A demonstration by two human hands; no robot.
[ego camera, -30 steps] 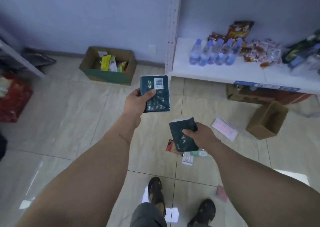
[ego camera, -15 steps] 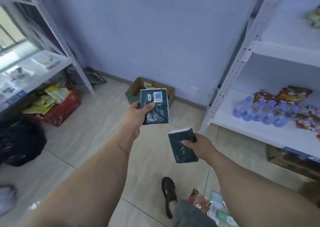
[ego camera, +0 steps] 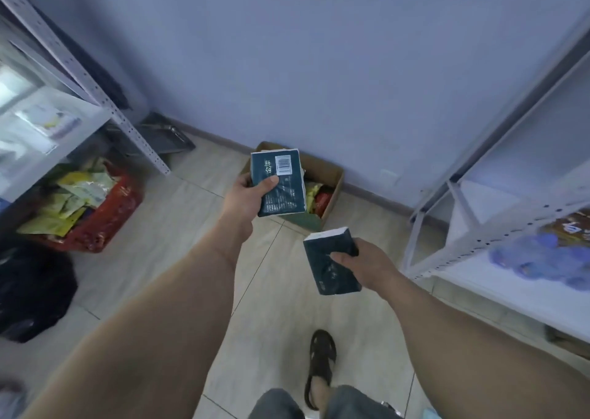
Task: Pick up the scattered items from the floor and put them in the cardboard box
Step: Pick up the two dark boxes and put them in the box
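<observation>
My left hand (ego camera: 245, 196) grips a dark green tissue pack (ego camera: 281, 185) with a white barcode label, thumb across its front. It hangs in front of the open cardboard box (ego camera: 333, 176), which stands on the floor against the blue wall and holds colourful snack packets. My right hand (ego camera: 367, 264) holds a second dark green tissue pack (ego camera: 330, 267) lower and to the right, nearer to me than the box.
A white metal shelf (ego camera: 498, 227) with water bottles (ego camera: 539, 256) runs along the right. On the left stand another shelf rack (ego camera: 83, 77), a red bag of yellow packets (ego camera: 86, 208) and a black bag (ego camera: 32, 294). My sandalled foot (ego camera: 321, 366) is on the tiled floor.
I have stepped closer to the cardboard box, which now appears larger and right behind the left-hand pack. Both hands still hold their packs. The scattered floor items have left the view.
</observation>
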